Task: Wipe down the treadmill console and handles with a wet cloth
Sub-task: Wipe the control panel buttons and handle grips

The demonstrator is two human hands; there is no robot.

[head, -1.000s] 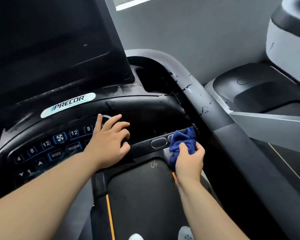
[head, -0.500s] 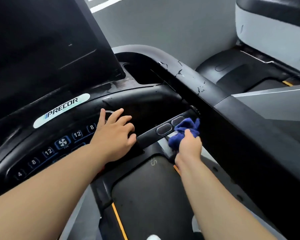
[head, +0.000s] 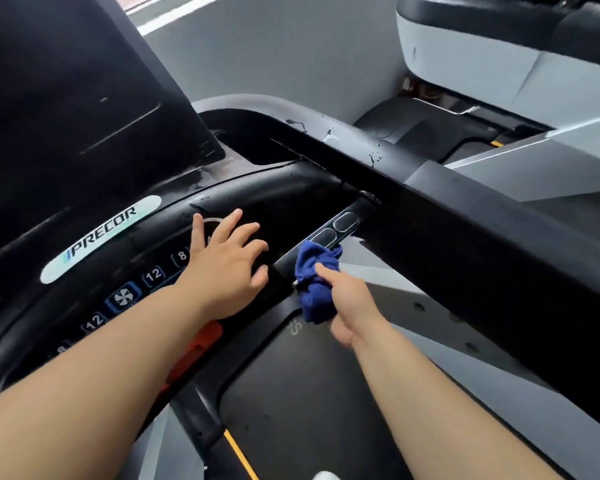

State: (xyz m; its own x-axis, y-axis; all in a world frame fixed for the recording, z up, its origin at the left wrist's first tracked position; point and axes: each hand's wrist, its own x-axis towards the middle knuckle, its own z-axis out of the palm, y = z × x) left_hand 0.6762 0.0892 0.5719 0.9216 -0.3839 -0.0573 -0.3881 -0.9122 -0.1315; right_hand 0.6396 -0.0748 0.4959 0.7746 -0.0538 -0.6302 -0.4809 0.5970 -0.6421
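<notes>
The black treadmill console (head: 94, 258) with numbered buttons and a brand label fills the left side, under a dark screen (head: 66, 98). My left hand (head: 226, 268) rests flat on the console's right end, fingers spread. My right hand (head: 347, 303) grips a bunched blue cloth (head: 314, 282) and presses it against the short crossbar handle (head: 340, 226) that carries two oval sensor pads. The cloth covers the bar's lower left end. The wide black side handrail (head: 465, 216) runs diagonally to the right, its coating chipped near the top.
The dark running belt (head: 309, 403) lies below the hands, with a yellow stripe at its left edge. A red safety clip (head: 194, 351) sits under my left forearm. Another treadmill (head: 499, 64) stands at the upper right beyond a grey wall.
My right hand has slid the cloth down and left along the crossbar, uncovering both oval pads. My left hand has stayed on the console. The view has tilted slightly.
</notes>
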